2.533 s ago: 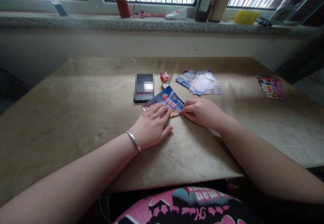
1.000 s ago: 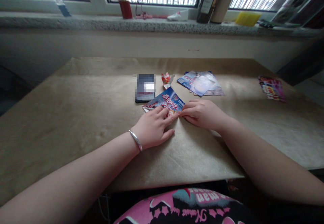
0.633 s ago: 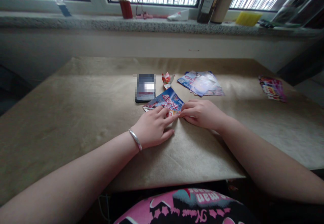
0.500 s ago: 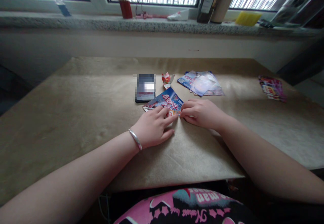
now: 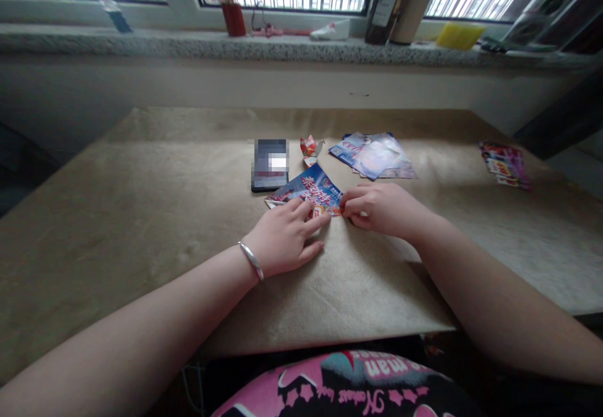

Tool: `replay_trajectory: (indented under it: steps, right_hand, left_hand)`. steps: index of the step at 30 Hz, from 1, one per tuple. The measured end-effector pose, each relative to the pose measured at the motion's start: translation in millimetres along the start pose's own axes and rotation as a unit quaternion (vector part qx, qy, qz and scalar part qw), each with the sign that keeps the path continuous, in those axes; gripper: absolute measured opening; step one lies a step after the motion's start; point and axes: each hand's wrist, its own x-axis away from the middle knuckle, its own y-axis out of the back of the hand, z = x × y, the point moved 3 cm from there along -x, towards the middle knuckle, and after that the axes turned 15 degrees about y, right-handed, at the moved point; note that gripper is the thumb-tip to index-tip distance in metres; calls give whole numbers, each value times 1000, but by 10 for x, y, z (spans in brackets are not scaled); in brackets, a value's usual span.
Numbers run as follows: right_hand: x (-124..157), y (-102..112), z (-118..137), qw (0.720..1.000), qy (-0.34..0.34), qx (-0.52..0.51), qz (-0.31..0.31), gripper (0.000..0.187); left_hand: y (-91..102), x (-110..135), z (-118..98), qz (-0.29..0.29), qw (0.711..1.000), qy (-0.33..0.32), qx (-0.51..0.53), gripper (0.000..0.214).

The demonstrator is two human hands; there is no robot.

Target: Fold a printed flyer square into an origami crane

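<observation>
A blue printed sheet of paper (image 5: pixel 316 184), folded into a triangle-like shape, lies on the table with one corner pointing away from me. My left hand (image 5: pixel 289 235) rests flat across its near edge, fingers spread, and covers part of it. At the right corner of the paper, my right hand (image 5: pixel 377 208) has its thumb and fingertips pinched together on the edge. Just behind the paper stands a small red and white folded paper figure (image 5: pixel 309 150). A phone (image 5: pixel 270 166) with a blurred-out screen lies to the left of that figure.
Several loose printed sheets (image 5: pixel 374 153) lie overlapped behind my right hand. Another stack of pink and purple printed papers (image 5: pixel 505 164) sits at the table's right side. Along the windowsill (image 5: pixel 188 45) stand a red container (image 5: pixel 233 18), a dark bottle (image 5: pixel 387 5) and a yellow object (image 5: pixel 459 36).
My right hand has shifted slightly to the right along the paper's near edge, uncovering a bit of its orange print. The left hand stays in place.
</observation>
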Motion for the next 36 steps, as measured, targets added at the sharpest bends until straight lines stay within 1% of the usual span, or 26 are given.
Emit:
replay_trajectory:
  steps: [10, 18, 24, 36]
  right_hand:
    - [50, 2, -69, 999, -19, -14, 29, 21]
    - [56, 81, -48, 996, -52, 18, 77, 20]
    - [61, 135, -43, 991, -68, 50, 106, 19]
    - [140, 133, -120, 987, -87, 64, 118, 20]
  left_hand:
    - [-17, 0, 0, 1, 1000, 0, 3, 50]
    - [-6, 5, 2, -7, 1000, -2, 5, 48]
    - [-16, 7, 7, -3, 1000, -2, 3, 49]
    - [-38, 6, 22, 1, 1000, -3, 3, 49]
